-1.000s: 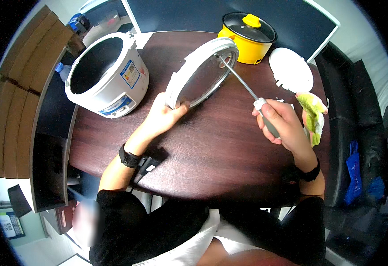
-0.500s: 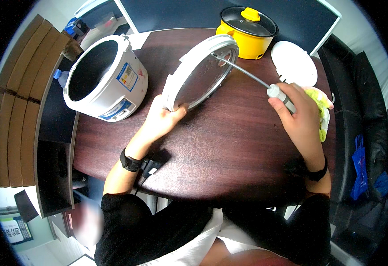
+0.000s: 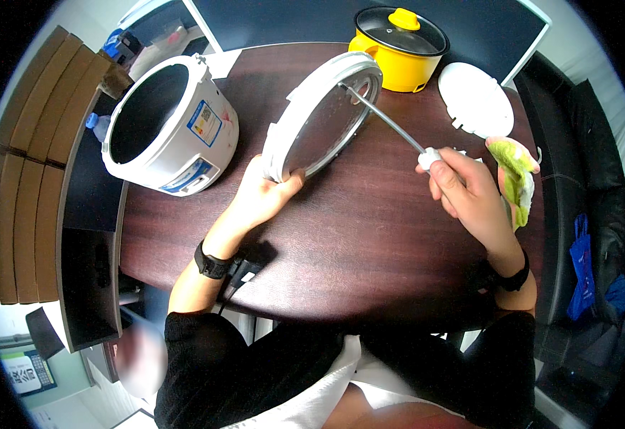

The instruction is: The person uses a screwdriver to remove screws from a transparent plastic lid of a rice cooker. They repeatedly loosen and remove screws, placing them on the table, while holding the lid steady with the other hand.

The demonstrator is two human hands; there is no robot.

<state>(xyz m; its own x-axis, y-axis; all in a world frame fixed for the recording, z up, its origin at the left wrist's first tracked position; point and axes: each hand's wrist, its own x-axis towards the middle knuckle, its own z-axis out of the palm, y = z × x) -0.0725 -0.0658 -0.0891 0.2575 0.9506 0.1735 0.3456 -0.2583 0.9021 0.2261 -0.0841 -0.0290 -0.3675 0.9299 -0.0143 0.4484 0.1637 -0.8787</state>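
White lid [image 3: 304, 106] held tilted above the surface [image 3: 319, 247], toward its far edge, screwdriver [image 3: 394, 126] tip at the inner rim.
The left hand [image 3: 266, 196] pinches the rim; the right hand [image 3: 469, 191] curls around the handle (its fingers now cover the grey part seen half a second ago). Yellow pot [image 3: 403, 66], partly behind the lid, stands at the far edge; cooker body [image 3: 196, 146], left; green cloth [image 3: 517, 174], right edge.

A dark reddish-brown wood-grain bench [image 3: 326, 236], shining toward its near edge, backs onto a dark blue partition [image 3: 291, 21] framed in white, with a dark open cabinet [image 3: 87, 200] at left, a black couch [image 3: 564, 179] at right, and what may be a pale curtain [image 3: 587, 46] beyond.
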